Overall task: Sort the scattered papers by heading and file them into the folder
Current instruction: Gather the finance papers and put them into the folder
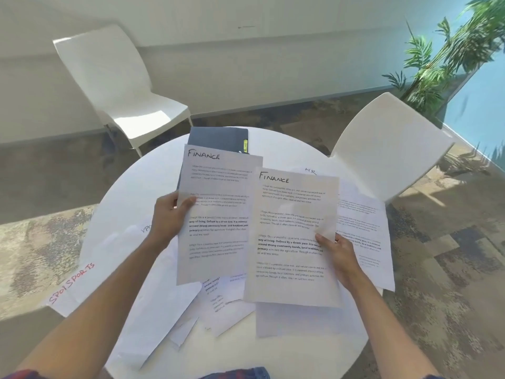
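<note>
Left hand [169, 216]: fingers curled round the left edge of a sheet headed FINANCE [216, 214], thumb on its face; sheet lifted above the table. Forearm reaches in from the near left.
Right hand [337, 255]: pinches the right edge of a second FINANCE sheet [293, 236], thumb on top; this sheet overlaps the first one's right edge. Forearm comes in from the near right.
Round white table [120, 198]: carries all papers.
Dark folder [218, 139]: at the far edge, partly hidden behind the lifted sheets.
HR sheet [360, 214]: at the right edge.
SPORTS sheets [73, 283]: overhanging the left edge.
Loose papers [218, 305]: near edge, below the hands.
Two white chairs [114, 86], potted plant [448, 58]: beyond the table.
</note>
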Motion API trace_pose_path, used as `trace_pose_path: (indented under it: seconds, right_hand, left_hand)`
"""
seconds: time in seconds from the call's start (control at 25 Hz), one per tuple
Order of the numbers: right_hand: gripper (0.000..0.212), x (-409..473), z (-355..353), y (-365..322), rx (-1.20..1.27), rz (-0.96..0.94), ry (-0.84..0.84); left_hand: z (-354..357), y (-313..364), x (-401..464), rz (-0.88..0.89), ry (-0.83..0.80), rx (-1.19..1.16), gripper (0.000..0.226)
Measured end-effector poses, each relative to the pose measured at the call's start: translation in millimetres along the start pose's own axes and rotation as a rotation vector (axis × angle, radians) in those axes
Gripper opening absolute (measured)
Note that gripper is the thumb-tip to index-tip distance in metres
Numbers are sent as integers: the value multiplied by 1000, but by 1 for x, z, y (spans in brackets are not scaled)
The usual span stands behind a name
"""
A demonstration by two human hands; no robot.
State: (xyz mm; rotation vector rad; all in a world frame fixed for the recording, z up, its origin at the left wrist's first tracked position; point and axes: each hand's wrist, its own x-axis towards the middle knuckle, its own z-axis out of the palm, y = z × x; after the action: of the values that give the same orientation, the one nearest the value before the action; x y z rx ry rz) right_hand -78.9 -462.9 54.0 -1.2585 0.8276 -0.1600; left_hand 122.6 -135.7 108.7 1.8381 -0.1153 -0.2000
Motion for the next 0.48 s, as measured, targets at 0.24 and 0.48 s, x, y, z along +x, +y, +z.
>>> trace_pose_path:
  seconds: [0.24,0.48]
  right_hand:
    - [27,-23,77,-45,55,-111,-171]
    - [34,-37,106,-50,123,-134,-201]
  left_hand:
    - [-13,29,-12,-43,-150,-215,13]
    - [8,35,-31,-57,-166,-262,26]
